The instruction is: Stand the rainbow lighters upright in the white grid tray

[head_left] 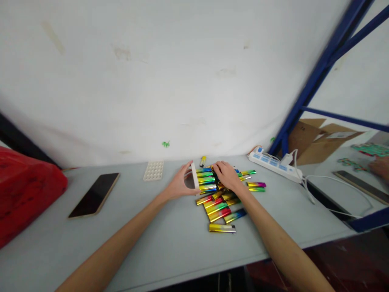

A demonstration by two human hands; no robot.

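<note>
My left hand [178,184] grips a white tray [195,177] stood on its edge, thumb low and fingers at the top. Shiny lighters [206,179] in yellow, green and blue lie in rows with their ends against the tray's right face. My right hand [226,174] is closed over the far ends of these lighters, its fingers bent; the fingertips are partly hidden. Below and right of it spreads a loose pile of lighters [217,207] in yellow, red, green and blue. One gold lighter [221,228] lies apart at the front, and a yellow lighter [203,161] lies near the wall.
A second white tray with sockets [153,170] lies left of my hands. Farther left are a phone [95,194] and a red bag [28,190]. At right stand a power strip [275,164] with cables, a blue frame [316,77] and a cardboard box [319,142]. Another person's hand [381,167] shows beyond.
</note>
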